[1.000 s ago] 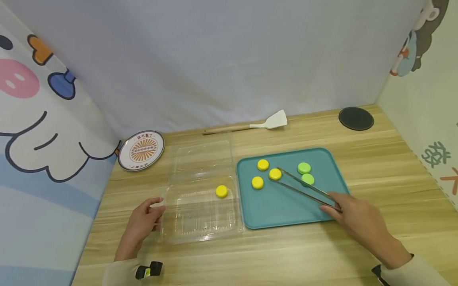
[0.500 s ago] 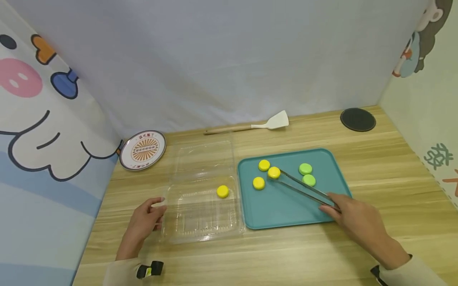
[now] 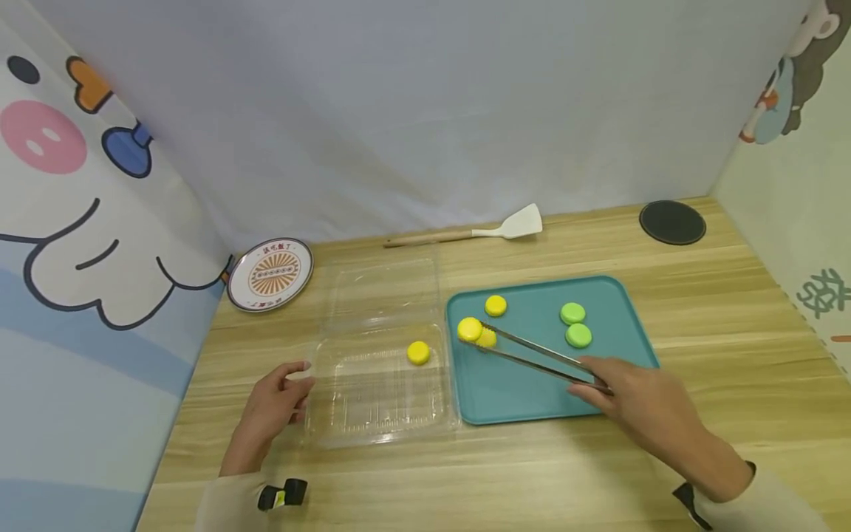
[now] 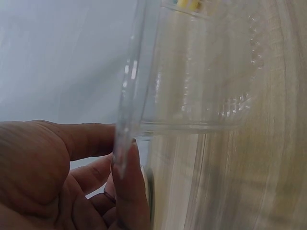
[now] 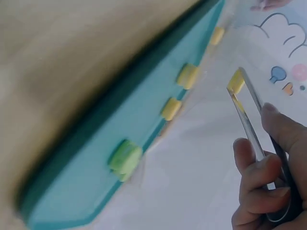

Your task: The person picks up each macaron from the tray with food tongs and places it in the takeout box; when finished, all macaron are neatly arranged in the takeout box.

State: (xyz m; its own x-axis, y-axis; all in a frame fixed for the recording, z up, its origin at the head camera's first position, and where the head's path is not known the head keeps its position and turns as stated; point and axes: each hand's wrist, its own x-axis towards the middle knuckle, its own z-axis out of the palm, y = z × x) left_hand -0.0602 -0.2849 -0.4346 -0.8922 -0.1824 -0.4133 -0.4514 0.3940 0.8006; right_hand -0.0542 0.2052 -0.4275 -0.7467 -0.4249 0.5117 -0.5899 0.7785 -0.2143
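Between the two hands [image 3: 274,400] [image 3: 654,405], metal tongs [image 3: 532,364] grip a yellow disc [image 3: 469,329]

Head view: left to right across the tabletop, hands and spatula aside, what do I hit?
Printed plate → clear clamshell container, with one yellow macaron toward its right side → teal tray, with two green macarons right of its middle → round black mat.

**Screened tabletop booth with a kitchen flavour**

Pale cloth [image 3: 425,125] hangs behind a wood-grain table [image 3: 532,473]; cartoon-printed panels [image 3: 100,251] flank it — more staged booth than working room; a plate [image 3: 270,275] and spatula [image 3: 521,223] — kitchen ware — sit there.
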